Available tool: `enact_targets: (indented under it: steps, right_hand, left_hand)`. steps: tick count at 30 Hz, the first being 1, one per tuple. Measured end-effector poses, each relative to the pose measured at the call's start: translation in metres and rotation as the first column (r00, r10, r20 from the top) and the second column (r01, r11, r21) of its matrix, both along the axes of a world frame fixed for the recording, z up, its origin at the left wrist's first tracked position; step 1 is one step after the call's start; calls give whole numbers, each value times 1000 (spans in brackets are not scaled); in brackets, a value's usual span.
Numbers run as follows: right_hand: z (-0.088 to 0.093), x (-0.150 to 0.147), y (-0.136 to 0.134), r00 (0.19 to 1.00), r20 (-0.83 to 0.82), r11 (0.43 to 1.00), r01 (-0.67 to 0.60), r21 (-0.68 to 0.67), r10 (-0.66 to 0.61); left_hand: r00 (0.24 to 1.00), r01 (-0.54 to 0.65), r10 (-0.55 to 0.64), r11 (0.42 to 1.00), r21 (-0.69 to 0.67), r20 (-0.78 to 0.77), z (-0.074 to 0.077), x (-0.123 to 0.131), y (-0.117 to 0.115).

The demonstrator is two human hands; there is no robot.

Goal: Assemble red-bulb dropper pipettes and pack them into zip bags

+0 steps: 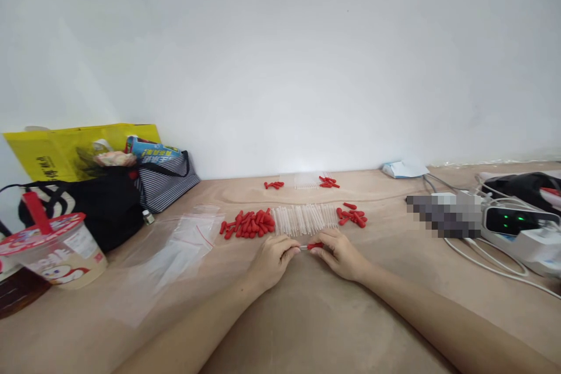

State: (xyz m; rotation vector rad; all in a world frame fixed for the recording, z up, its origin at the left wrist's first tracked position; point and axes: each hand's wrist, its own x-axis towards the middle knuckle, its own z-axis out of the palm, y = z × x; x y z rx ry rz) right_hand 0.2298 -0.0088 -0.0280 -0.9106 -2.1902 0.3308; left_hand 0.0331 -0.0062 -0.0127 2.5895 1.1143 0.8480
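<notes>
Close above the table, my left hand pinches a thin clear dropper tube. My right hand pinches a red rubber bulb at the tube's right end; whether the tube sits inside the bulb I cannot tell. Just beyond my hands lies a row of clear tubes, side by side. At its left end is a big heap of red bulbs, and at its right a smaller group of red bulbs, some of which seem to be on tube ends.
Clear zip bags lie left of the bulbs. Further left stand a drink cup, a black bag and a striped bag. Cables and a power strip with chargers occupy the right. A white wall bounds the table.
</notes>
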Motion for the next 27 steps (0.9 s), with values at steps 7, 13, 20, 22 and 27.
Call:
enact_targets:
  steps: [7, 13, 20, 22, 27]
  right_hand:
    - [-1, -1, 2, 999, -2, 997, -35, -70, 35]
    - [2, -5, 2, 997, -11, 993, -76, -92, 75]
    - [3, -8, 0, 995, -67, 990, -75, -118, 68]
    - [4, -7, 0, 995, -64, 990, -87, -115, 80]
    - [2, -7, 1, 995, -49, 993, -93, -69, 90]
  left_hand:
    - [999, 37, -36, 999, -21, 29, -3, -1, 2]
    - [997, 55, -52, 997, -52, 61, 0, -2, 2]
    - [990, 98, -96, 995, -17, 104, 1, -2, 4]
    - [990, 109, -109, 994, 3, 88, 0, -2, 4]
    - [993, 115, -118, 987, 115, 24, -3, -2, 5]
